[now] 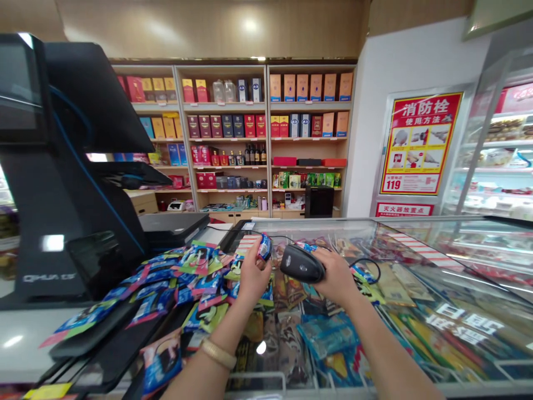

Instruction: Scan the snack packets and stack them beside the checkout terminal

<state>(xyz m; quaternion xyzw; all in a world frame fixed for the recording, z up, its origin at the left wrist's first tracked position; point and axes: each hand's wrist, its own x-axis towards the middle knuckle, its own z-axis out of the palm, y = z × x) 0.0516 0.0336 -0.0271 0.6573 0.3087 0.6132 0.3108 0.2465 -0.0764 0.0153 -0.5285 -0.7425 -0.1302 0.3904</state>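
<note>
We stood over the freezer [266,380] with both hands occupied, and the step in hand looked to be the scanning of small packs. Our left hand [253,278] was closed on a blue packet [264,246], pinched between thumb and fingers near their tips; the fingers hid part of it. Our right hand [336,276] was wrapped around the black scanner [301,264], with its nose turned towards the left hand. The handle was mostly covered by our palm, so we could not tell whether a finger pressed the trigger.

The packet was up over the far part of the glass, just beside the scanner's nose; a slight gap seemed to lie between them. A loose pile [200,284] of similar packs lay to the left, between the till [70,183] and our left forearm, some of it hanging over the black ledge. More packs [370,286] lay beyond our right wrist, near the loop of the cable [378,268].

We judged that the next move called for the packet's code to be turned squarely to the scanner's window, with the fingers clear of the print and both hands steady. We could not make out a code on it, nor any reading on the till.
</note>
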